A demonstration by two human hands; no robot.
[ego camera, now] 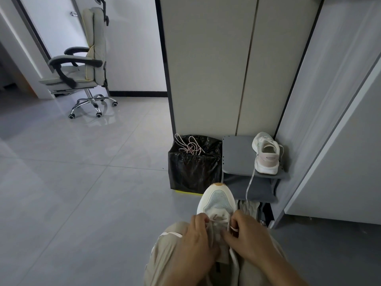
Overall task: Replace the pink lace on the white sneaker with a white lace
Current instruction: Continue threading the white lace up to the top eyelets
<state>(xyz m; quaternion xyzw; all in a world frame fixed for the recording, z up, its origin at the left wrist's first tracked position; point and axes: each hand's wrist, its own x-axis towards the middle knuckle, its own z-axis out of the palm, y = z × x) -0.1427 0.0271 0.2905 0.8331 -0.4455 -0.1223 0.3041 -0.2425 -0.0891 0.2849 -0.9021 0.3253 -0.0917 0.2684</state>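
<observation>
Head view (the only view supplied). The white sneaker [216, 203] lies on the person's lap at bottom centre, toe pointing away, just in front of both hands. The left hand [195, 238] has its fingers curled at the left eyelet row and pinches the pale lace [234, 228]. The right hand [249, 236] pinches a small loop of the same lace at the right eyelet row. Whether this lace is white or faintly pink cannot be told.

A black bin bag [193, 168] stands on the floor beyond the toe, against a tall cabinet [206, 69]. A speckled pink lace [189, 146] lies draped over its rim. Just right of the bag, a grey rack [237, 157] carries a second sneaker [267, 153], heel toward the camera, with a white strand [249, 182] hanging over the shelf edge. An office chair [82, 65] stands well apart, far left.
</observation>
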